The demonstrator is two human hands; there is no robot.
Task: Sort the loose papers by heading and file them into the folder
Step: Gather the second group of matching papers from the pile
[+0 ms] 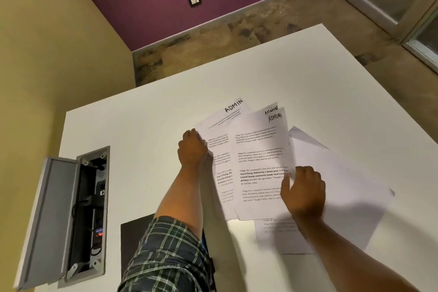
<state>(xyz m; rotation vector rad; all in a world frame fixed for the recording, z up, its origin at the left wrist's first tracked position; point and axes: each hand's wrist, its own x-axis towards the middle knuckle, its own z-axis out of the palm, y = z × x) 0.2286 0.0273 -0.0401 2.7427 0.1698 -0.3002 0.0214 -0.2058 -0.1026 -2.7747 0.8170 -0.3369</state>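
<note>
**White sheets headed ADMIN, gathered between both hands**

White paper lies fanned on the tabletop (pixel 147 111): three ADMIN sheets (pixel 258 156) overlap at centre, with other loose papers (pixel 341 180) underneath to the right, their headings hidden. My left hand (pixel 192 148) curls round the left edge of the fan and holds it. My right hand (pixel 304 193) rests at the right edge, thumb over the top page; whether it pinches the page or only presses, I cannot tell. A dark folder (pixel 135 237), as I judge it, sits near me beneath my checked sleeve (pixel 166 256). Risks, as I judge them: squaring the fan may drag an unsorted sheet from below into the ADMIN group, and uneven pressure could crease the corners. An open cable hatch (pixel 90 208) lies well left.
</note>
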